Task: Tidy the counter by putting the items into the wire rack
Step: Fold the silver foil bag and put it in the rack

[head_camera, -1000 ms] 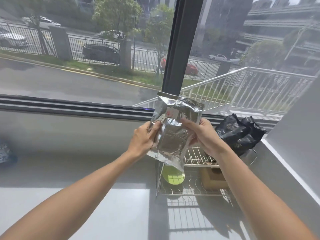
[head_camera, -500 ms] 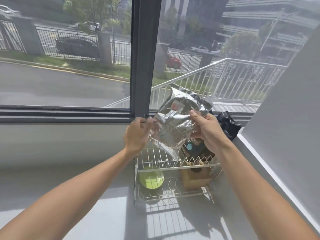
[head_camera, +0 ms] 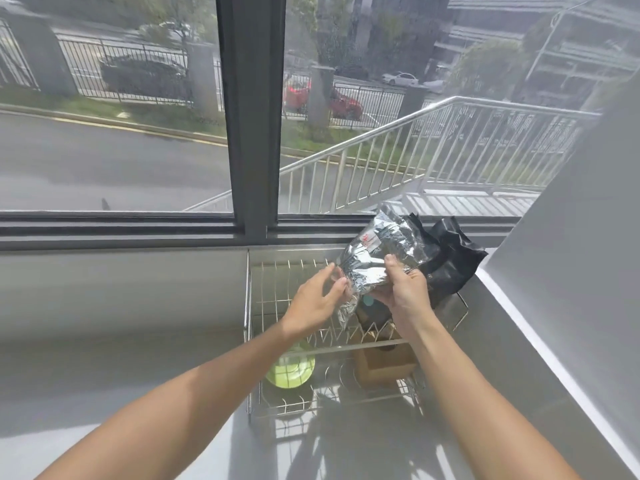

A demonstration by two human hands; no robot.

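Over wire rack: right hand grips foil bag; left hand open, touching.

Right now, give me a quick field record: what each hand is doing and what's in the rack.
right hand: grips silver foil pouch above upper tier
left hand: open, fingertips at pouch's lower left edge
wire rack: two tiers, in the corner by the window
upper tier: black bag at right
lower tier: green dish, wooden box
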